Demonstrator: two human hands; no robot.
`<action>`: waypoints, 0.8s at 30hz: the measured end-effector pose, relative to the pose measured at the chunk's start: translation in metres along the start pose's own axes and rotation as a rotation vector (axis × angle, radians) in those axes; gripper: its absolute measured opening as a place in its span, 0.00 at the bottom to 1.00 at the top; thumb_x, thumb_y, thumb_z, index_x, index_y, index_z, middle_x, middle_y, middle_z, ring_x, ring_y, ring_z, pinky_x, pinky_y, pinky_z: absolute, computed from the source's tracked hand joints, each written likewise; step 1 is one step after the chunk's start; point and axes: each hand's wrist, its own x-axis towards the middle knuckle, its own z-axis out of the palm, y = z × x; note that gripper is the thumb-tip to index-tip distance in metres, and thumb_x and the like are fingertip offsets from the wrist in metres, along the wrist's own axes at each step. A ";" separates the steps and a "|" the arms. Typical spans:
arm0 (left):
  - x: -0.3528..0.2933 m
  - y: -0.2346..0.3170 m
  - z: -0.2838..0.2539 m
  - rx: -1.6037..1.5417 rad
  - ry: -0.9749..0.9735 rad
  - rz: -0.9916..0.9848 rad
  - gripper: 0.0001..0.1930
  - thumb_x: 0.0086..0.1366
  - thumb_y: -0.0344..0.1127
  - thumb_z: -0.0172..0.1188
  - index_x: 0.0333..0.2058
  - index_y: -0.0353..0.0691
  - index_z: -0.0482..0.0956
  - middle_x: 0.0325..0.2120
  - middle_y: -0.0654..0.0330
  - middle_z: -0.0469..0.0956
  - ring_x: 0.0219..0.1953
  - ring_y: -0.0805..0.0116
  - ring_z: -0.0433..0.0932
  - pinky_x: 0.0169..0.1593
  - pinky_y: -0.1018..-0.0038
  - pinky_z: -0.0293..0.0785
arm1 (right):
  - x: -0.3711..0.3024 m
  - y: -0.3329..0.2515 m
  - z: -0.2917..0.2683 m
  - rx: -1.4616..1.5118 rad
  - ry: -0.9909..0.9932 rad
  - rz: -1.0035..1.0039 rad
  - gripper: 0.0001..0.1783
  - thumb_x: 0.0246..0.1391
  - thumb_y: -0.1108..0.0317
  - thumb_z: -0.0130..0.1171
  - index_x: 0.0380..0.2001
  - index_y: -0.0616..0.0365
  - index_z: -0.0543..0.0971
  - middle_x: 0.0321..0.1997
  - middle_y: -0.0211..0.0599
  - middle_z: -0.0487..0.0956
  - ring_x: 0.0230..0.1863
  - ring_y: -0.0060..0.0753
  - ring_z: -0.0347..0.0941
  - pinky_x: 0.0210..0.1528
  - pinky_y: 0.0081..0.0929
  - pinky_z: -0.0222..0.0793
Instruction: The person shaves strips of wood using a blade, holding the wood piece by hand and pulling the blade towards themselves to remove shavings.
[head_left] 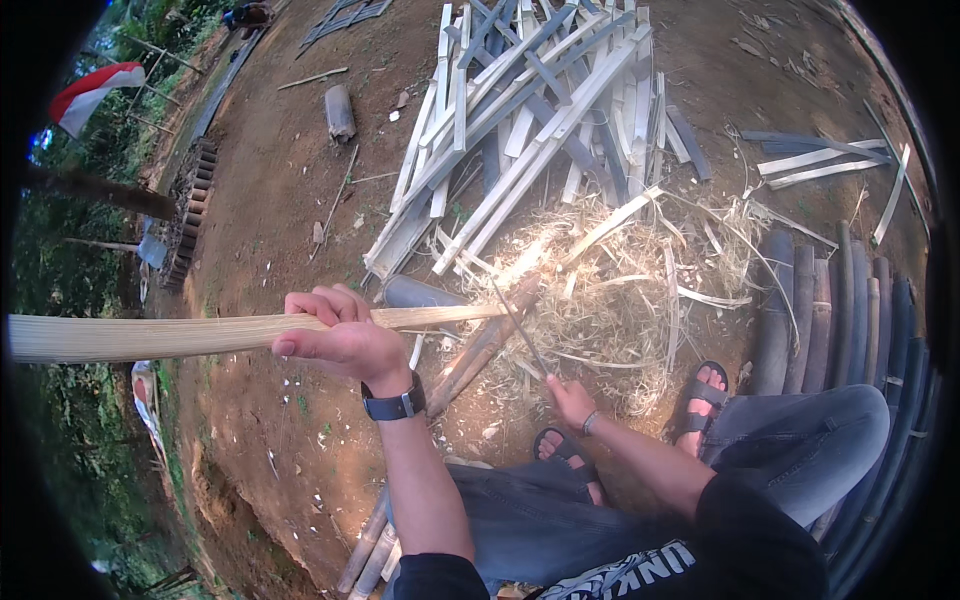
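My left hand, with a dark watch at the wrist, is closed around a long pale bamboo strip. One end of the strip runs out past the left edge of the view; the other reaches a brown log on the ground. In my right hand is the handle of a thin-bladed knife. Its blade slants up and left, and its upper part lies close to the strip's far end above the log. Whether blade and strip touch, I cannot tell.
Curly bamboo shavings lie heaped in front of my feet. Beyond them is a large pile of split bamboo strips. Several bamboo poles lie side by side at my right. A short bamboo piece rests on the dirt, far left.
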 end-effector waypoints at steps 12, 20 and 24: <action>0.046 -0.025 -0.031 0.061 0.154 -0.015 0.31 0.64 0.71 0.25 0.20 0.49 0.47 0.11 0.70 0.47 0.13 0.78 0.47 0.16 0.80 0.43 | 0.011 -0.038 -0.047 -0.135 0.115 -0.123 0.34 0.59 0.39 0.43 0.14 0.60 0.70 0.11 0.32 0.69 0.15 0.29 0.69 0.21 0.31 0.62; 0.067 -0.035 -0.035 0.167 0.310 -0.017 0.29 0.67 0.66 0.24 0.18 0.49 0.46 0.10 0.70 0.47 0.13 0.76 0.46 0.16 0.78 0.45 | 0.003 -0.036 -0.021 0.342 -0.101 -0.017 0.35 0.60 0.38 0.40 0.14 0.59 0.69 0.09 0.30 0.66 0.10 0.25 0.64 0.12 0.26 0.58; 0.069 -0.038 -0.025 0.181 0.314 -0.027 0.28 0.69 0.63 0.24 0.18 0.49 0.45 0.10 0.69 0.46 0.13 0.75 0.44 0.16 0.77 0.43 | 0.017 -0.006 -0.006 0.237 -0.097 -0.025 0.35 0.61 0.38 0.39 0.13 0.58 0.69 0.09 0.29 0.65 0.09 0.23 0.61 0.12 0.26 0.57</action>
